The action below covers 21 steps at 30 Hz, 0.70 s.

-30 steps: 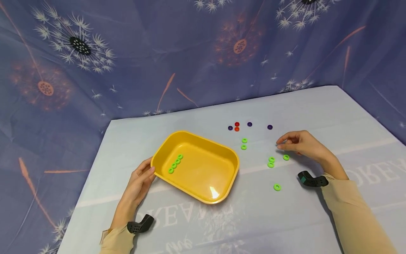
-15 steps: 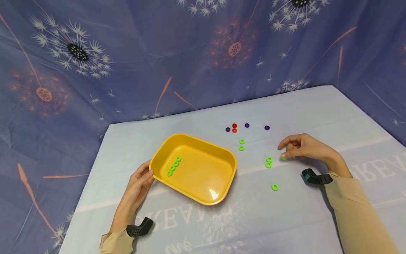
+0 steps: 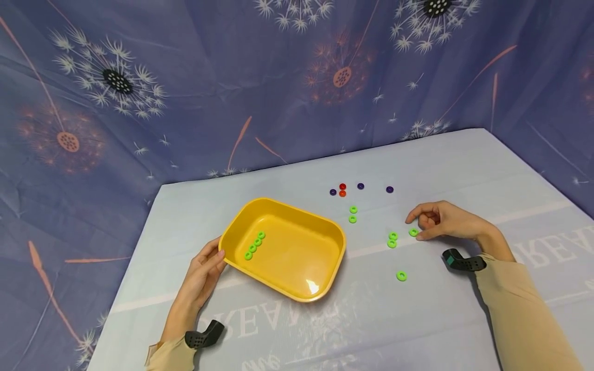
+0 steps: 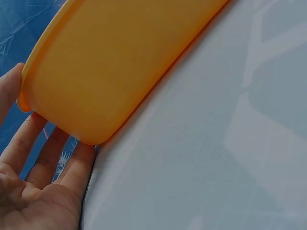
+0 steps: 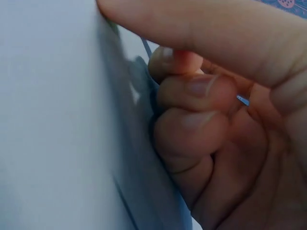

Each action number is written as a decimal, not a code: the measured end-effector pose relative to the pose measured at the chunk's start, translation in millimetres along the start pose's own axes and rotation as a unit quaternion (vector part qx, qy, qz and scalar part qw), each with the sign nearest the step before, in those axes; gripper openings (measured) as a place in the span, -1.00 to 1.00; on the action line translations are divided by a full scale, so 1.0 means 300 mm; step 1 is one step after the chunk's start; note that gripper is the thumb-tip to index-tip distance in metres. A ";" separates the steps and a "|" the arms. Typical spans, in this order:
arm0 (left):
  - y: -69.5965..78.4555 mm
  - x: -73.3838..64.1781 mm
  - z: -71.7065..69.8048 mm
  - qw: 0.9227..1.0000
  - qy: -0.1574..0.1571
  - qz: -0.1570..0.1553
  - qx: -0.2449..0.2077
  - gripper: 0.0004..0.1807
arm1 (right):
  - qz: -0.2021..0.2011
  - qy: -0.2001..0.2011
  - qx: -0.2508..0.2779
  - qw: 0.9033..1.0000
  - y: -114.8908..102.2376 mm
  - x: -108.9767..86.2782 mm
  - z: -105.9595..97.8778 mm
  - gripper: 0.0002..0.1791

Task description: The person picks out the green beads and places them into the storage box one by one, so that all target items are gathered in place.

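Observation:
At the left corner of a yellow tray [image 3: 290, 291], my left hand [image 3: 202, 270] holds the rim, thumb at the lip. The left wrist view shows my left fingers [image 4: 72, 172] against the outside wall. Inside the tray, several green rings [image 3: 252, 248] lie in a slanting row. On the right, my right hand [image 3: 447, 222] is low over the table, with one green ring [image 3: 413, 232] between its spread index finger and thumb. The thumb tip is beside that ring; whether it touches cannot be told. The right hand's other fingers [image 5: 192, 132] are curled in.
Two touching green rings [image 3: 392, 239] and a single green ring [image 3: 401, 276] lie nearby. Another green pair [image 3: 353, 214] is right of the tray. Farther back are two red pieces [image 3: 342, 190] and dark purple pieces [image 3: 390, 189]. A patterned cloth [image 3: 209, 103] hangs behind the table.
My right hand has come down toward the single green ring, its thumb passing over it to the near side. The left hand and tray stay put; the head view shifts slightly.

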<state>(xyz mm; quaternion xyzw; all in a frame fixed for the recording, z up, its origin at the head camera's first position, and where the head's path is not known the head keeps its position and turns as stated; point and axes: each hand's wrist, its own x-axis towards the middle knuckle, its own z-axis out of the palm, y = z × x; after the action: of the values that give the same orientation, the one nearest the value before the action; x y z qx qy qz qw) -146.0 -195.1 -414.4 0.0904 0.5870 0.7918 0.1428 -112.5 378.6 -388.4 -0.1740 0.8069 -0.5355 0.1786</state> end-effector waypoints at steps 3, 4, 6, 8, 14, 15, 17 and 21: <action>0.003 -0.002 0.000 1.000 0.000 0.001 -0.003 -0.68 | -0.004 0.008 0.002 1.000 0.002 0.004 -0.001 -0.61; 0.004 -0.002 0.001 1.000 0.001 0.001 -0.003 -0.68 | -0.006 0.010 0.002 1.000 0.002 0.005 0.000 -0.62; 0.006 -0.002 0.001 1.000 0.001 0.000 -0.004 -0.68 | -0.009 0.014 -0.001 1.000 0.003 0.007 0.002 -0.64; 0.007 -0.003 0.001 1.000 0.002 0.000 -0.004 -0.68 | -0.011 0.016 -0.004 1.000 0.004 0.009 0.005 -0.67; 0.009 -0.006 0.001 1.000 0.007 0.000 0.005 -0.68 | -0.011 0.016 -0.017 1.000 0.007 0.013 0.011 -0.73; 0.009 -0.007 0.002 1.000 0.008 0.000 0.008 -0.68 | -0.011 0.016 -0.018 1.000 0.007 0.013 0.011 -0.74; 0.007 -0.006 0.002 1.000 0.011 -0.003 0.015 -0.68 | -0.008 0.017 -0.019 1.000 0.006 0.012 0.010 -0.74; 0.005 -0.004 0.002 1.000 0.009 -0.006 0.022 -0.69 | 0.001 0.023 -0.023 0.999 0.006 0.008 0.010 -0.75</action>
<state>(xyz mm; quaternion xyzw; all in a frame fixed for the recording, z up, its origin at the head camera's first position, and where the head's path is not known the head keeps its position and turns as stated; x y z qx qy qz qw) -144.9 -195.4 -412.6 0.0827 0.6062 0.7785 0.1402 -113.3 375.8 -391.4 -0.1649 0.8231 -0.5205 0.1559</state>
